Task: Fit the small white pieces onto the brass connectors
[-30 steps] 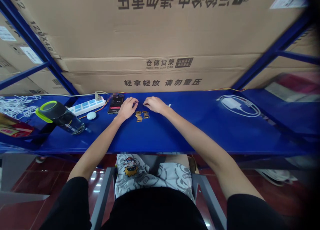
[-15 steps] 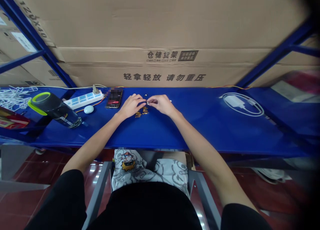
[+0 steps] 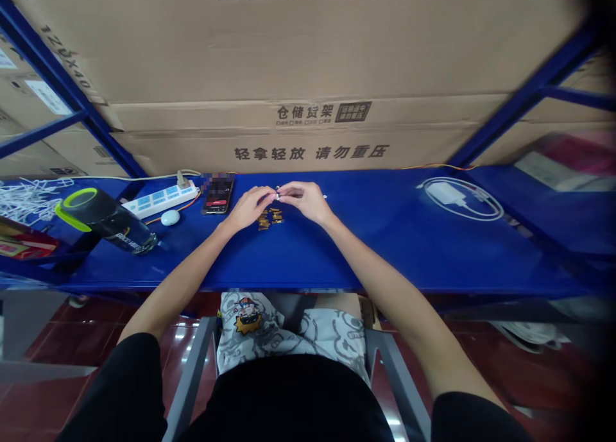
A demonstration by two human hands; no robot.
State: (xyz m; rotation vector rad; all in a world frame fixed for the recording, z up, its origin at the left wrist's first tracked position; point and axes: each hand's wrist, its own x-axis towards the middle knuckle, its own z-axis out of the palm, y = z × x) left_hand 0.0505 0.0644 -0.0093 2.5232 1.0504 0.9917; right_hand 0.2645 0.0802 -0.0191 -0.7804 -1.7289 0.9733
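Over the blue shelf top, my left hand (image 3: 251,206) and my right hand (image 3: 307,200) meet with their fingertips together. Between them is a small silvery-white piece (image 3: 277,197), too small to name, pinched by the thumb and fingers of both hands. Just below the fingertips lie several small brass-coloured pieces (image 3: 263,222) in two loose groups, not touching my hands. A tiny white bit (image 3: 325,196) shows beside the back of my right hand. My fingers partly hide the piece they hold.
Left of my hands lie a phone (image 3: 218,195), a white power strip (image 3: 161,201), a round white object (image 3: 170,217) and a tilted dark bottle (image 3: 108,221). A white charger with coiled cable (image 3: 445,195) is on the right. Large cardboard boxes (image 3: 308,51) stand behind.
The view has tilted and shifted slightly. My fingertips stay together on the small piece, with the right fingers now extended further over it. The brass-coloured pieces show more clearly below my hands.
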